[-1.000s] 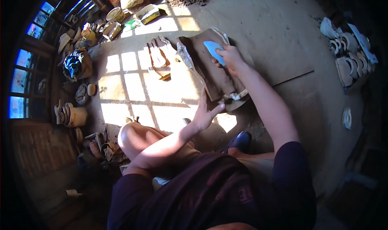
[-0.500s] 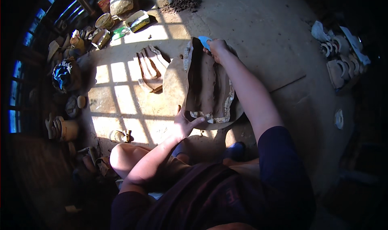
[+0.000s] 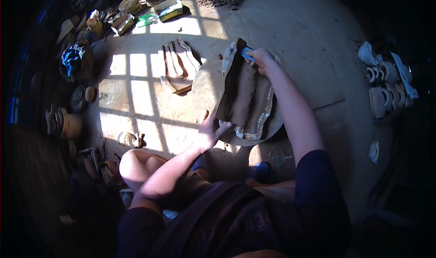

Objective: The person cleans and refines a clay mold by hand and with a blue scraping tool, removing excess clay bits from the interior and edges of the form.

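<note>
At your far left, a beige tub stands with curved pieces at its side or partly in it — the overlap hides which — and beyond it crumpled blue material sits at the mouth of a dark holder whose depths you cannot see into. Further up are a small open box, a round tub and an open rectangular tray with a yellowish side; what they contain is too small to tell. Next, a smaller grooved clay piece lies on the sunlit floor, just left of the round board. Your left hand is spread, thumb well apart from the fingers, set against the near-left corner of the large ribbed clay piece, which rests on that board ahead of you. Its long axis and channels run away from your body, the far end leaning slightly right, so your left hand is nearer the close end and your right hand the far one. That right hand is closed around a blue scraper at the far end — whether its edge touches the clay, you cannot tell. At far right, arched pieces stand in a row, with a pale ring nearer you.
</note>
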`<state>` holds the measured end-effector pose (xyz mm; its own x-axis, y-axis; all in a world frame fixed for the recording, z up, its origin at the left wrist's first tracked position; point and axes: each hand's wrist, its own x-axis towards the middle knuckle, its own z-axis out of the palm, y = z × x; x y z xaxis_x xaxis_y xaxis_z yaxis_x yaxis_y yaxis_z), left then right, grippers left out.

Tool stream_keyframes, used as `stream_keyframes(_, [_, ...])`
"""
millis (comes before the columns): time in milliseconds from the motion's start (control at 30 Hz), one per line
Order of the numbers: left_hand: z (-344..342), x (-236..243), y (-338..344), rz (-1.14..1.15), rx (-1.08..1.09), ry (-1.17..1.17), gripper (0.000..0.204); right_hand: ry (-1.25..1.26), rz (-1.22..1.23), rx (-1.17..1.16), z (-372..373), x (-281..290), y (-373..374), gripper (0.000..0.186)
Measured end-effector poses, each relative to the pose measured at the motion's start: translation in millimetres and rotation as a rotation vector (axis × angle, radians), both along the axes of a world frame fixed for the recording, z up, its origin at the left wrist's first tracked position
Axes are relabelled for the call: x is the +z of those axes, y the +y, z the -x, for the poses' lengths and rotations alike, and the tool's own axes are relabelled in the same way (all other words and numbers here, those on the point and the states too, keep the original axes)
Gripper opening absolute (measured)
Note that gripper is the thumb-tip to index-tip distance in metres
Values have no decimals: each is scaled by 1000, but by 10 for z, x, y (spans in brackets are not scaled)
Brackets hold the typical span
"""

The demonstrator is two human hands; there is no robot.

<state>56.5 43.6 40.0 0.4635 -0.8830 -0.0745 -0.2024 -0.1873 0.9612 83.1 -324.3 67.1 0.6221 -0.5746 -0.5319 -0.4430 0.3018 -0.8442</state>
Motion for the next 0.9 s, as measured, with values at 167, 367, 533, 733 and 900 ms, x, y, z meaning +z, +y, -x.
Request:
stream_keyframes(167, [-35, -134, 57, 6, 18, -114, 67, 38, 142, 65, 13, 124, 245, 16])
stream_keyframes(367, [-5, -147, 35, 39, 33, -146, 66, 81, 122, 139, 169, 154, 437, 20])
stream_keyframes(533, [-11, -102, 35, -39, 45, -129, 64, 98, 247, 281, 296, 224, 734, 26])
stream_keyframes(733, [32, -5, 59, 26, 88, -153, 63, 132, 176, 295, 566, 239, 1053, 26])
stream_keyframes(900, [41, -5, 41, 27, 71, -117, 63, 163, 29, 300, 696, 243, 1154, 18])
